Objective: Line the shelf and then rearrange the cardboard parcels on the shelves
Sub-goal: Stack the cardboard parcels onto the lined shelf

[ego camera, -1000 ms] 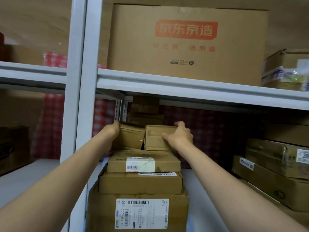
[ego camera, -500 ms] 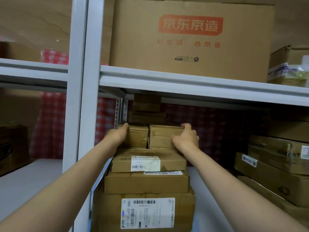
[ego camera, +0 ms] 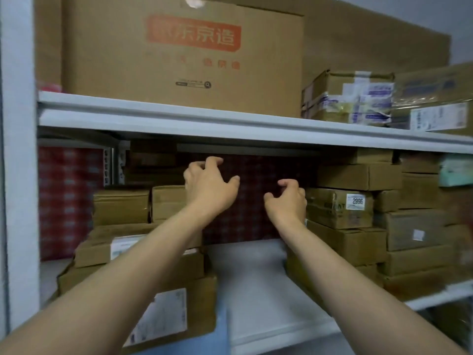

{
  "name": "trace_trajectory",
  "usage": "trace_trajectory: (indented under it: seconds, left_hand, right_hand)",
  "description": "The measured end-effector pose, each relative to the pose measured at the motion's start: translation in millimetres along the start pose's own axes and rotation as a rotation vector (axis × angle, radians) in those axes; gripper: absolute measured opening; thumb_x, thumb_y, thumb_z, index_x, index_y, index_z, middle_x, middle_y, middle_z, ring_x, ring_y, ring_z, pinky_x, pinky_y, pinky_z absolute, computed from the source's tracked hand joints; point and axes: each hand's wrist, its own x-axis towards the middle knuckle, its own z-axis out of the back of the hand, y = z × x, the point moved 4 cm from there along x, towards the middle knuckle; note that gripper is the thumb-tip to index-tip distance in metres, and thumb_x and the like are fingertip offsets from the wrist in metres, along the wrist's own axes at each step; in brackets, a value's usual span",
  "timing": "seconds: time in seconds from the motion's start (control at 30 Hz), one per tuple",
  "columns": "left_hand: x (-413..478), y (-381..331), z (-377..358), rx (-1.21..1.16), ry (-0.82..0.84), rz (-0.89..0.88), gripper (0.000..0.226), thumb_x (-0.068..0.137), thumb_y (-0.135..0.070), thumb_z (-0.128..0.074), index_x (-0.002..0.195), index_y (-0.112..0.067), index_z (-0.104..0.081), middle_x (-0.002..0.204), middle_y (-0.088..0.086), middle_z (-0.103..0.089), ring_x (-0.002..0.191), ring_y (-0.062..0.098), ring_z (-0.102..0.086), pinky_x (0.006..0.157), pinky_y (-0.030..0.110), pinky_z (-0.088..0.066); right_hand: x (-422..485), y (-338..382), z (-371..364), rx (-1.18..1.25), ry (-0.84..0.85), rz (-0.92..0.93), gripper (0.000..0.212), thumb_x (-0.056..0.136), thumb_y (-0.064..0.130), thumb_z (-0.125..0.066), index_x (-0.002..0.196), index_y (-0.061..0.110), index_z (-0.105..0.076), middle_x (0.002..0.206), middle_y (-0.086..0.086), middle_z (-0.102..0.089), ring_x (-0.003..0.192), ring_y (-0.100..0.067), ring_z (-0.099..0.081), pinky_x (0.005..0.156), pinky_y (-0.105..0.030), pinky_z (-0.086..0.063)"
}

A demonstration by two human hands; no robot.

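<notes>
Two small cardboard parcels [ego camera: 121, 206] sit side by side on top of a stack of parcels [ego camera: 176, 311] at the left of the white middle shelf [ego camera: 256, 290]. My left hand [ego camera: 208, 185] hovers just right of them, fingers apart and curled, holding nothing. My right hand [ego camera: 288, 198] is empty too, fingers loosely curled, in front of the red checked liner [ego camera: 253, 201] at the back. It is close to the left side of a second stack of parcels [ego camera: 340, 208], one with a white "2996" label.
The upper shelf [ego camera: 179, 121] carries a large box with a red logo [ego camera: 184, 52] and taped boxes [ego camera: 350, 98] at the right. A white upright post [ego camera: 18, 175] stands at the far left. More stacked boxes [ego camera: 414, 226] fill the right of the middle shelf.
Both hands have let go of the two small parcels on the left stack and moved right into the gap between the stacks. The view has swung to the right.
</notes>
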Motion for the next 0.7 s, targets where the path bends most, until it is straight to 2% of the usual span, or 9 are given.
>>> trace_trajectory:
  seconds: [0.13, 0.23, 0.33, 0.43, 0.53, 0.63, 0.7]
  left_hand:
    - [-8.5, -42.3, -49.3, -0.064, 0.121, 0.009, 0.057, 0.09, -0.043, -0.061, 0.141, -0.026, -0.041, 0.147, 0.013, -0.033, 0.138, 0.032, -0.027, 0.112, 0.038, -0.029]
    - [-6.3, -68.7, -95.6, -0.179, 0.195, 0.055, 0.058, 0.091, -0.044, -0.061, 0.142, -0.027, -0.04, 0.146, 0.011, -0.036, 0.135, 0.031, -0.033, 0.105, 0.037, -0.037]
    - [-0.2, -88.5, -138.6, -0.342, 0.247, 0.093, 0.061, 0.087, -0.047, -0.064, 0.141, -0.029, -0.042, 0.146, 0.01, -0.041, 0.132, 0.029, -0.042, 0.106, 0.042, -0.044]
    - [5.0, -110.4, -175.2, -0.445, 0.273, 0.112, 0.06, 0.088, -0.046, -0.064, 0.141, -0.029, -0.042, 0.146, 0.007, -0.044, 0.129, 0.027, -0.047, 0.105, 0.046, -0.045]
    - [13.7, -132.5, -204.3, -0.521, 0.257, 0.133, 0.056, 0.09, -0.043, -0.062, 0.141, -0.026, -0.044, 0.142, 0.004, -0.05, 0.128, 0.026, -0.049, 0.108, 0.045, -0.042]
    - [23.3, -149.5, -226.3, -0.635, 0.261, 0.166, 0.052, 0.095, -0.034, -0.058, 0.143, -0.021, -0.043, 0.139, 0.005, -0.053, 0.125, 0.022, -0.052, 0.109, 0.041, -0.041]
    - [27.5, -157.2, -237.0, -0.684, 0.272, 0.178, 0.051, 0.098, -0.028, -0.055, 0.145, -0.018, -0.041, 0.14, 0.005, -0.053, 0.125, 0.021, -0.052, 0.109, 0.038, -0.041]
  right_hand:
    - [26.7, -36.4, 52.4, 0.052, -0.135, -0.036, 0.039, 0.087, 0.022, -0.063, 0.124, 0.02, -0.049, 0.131, -0.008, -0.048, 0.124, -0.029, -0.045, 0.098, -0.043, -0.045]
    - [52.6, -65.7, 95.9, 0.054, -0.236, -0.016, 0.038, 0.089, 0.021, -0.063, 0.124, 0.02, -0.048, 0.132, -0.007, -0.047, 0.123, -0.028, -0.044, 0.095, -0.042, -0.047]
    - [79.4, -85.2, 134.4, 0.022, -0.366, 0.038, 0.04, 0.087, 0.027, -0.065, 0.122, 0.017, -0.048, 0.133, -0.009, -0.046, 0.125, -0.027, -0.039, 0.095, -0.038, -0.042]
    - [113.1, -98.3, 164.4, -0.019, -0.449, 0.063, 0.048, 0.082, 0.036, -0.07, 0.117, 0.013, -0.047, 0.135, -0.012, -0.044, 0.126, -0.029, -0.035, 0.1, -0.041, -0.036]
    - [153.2, -103.8, 174.7, -0.178, -0.362, 0.08, 0.068, 0.075, 0.057, -0.069, 0.119, 0.01, -0.045, 0.139, -0.014, -0.042, 0.133, -0.032, -0.03, 0.108, -0.046, -0.03]
    - [181.5, -103.1, 170.4, -0.354, -0.238, 0.07, 0.103, 0.069, 0.074, -0.062, 0.136, 0.0, -0.036, 0.15, -0.022, -0.032, 0.143, -0.037, -0.02, 0.117, -0.051, -0.017]
    - [191.5, -102.6, 165.7, -0.396, -0.183, 0.054, 0.116, 0.067, 0.08, -0.06, 0.142, -0.003, -0.028, 0.155, -0.026, -0.023, 0.147, -0.038, -0.011, 0.12, -0.051, -0.007]
